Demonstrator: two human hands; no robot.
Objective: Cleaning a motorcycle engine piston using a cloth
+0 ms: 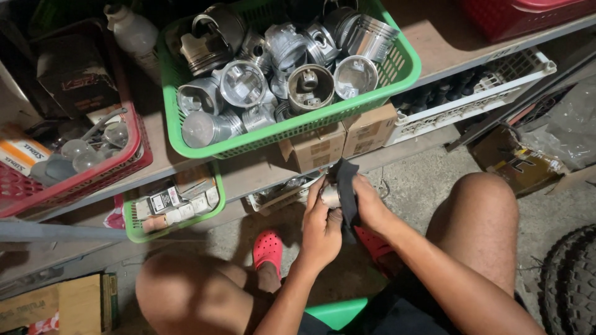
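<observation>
Both hands are up in front of the knees, working one small metal part (329, 196) between them. The left hand (321, 228) is clenched round the part from below, fingers curled on its pale side. The right hand (366, 201) grips a black cloth (347, 186), pressed against the part and hanging down past the wrist. So the part sits between the two palms, just below the shelf edge, above the concrete floor (428, 180).

Counting now. One big green basket (406, 62) on the shelf, heaped with pistons (310, 87); about a dozen show, silvery, most lying open end up, some stacked so an exact count can't be told. Left of it, one red basket (133, 158) with several clear glass bulbs (77, 149) and an orange-and-white box (22, 155). One white plastic bottle (133, 31) stands between the red and green baskets. Lower down, a smaller green basket (211, 214) holds a row of small boxed parts (174, 201). Two brown cartons (341, 142) sit side by side under the big green basket. To the right, one white crate (528, 68) with dark parts inside, too shadowed to name. Another red crate (515, 18) at top right, contents hidden.

On the floor: two red clogs, the left clog (267, 248) plain to see, the right clog (375, 245) half behind the forearm. One knobbly tyre (568, 279) at the right edge. A green stool (338, 310) shows between the knees.
</observation>
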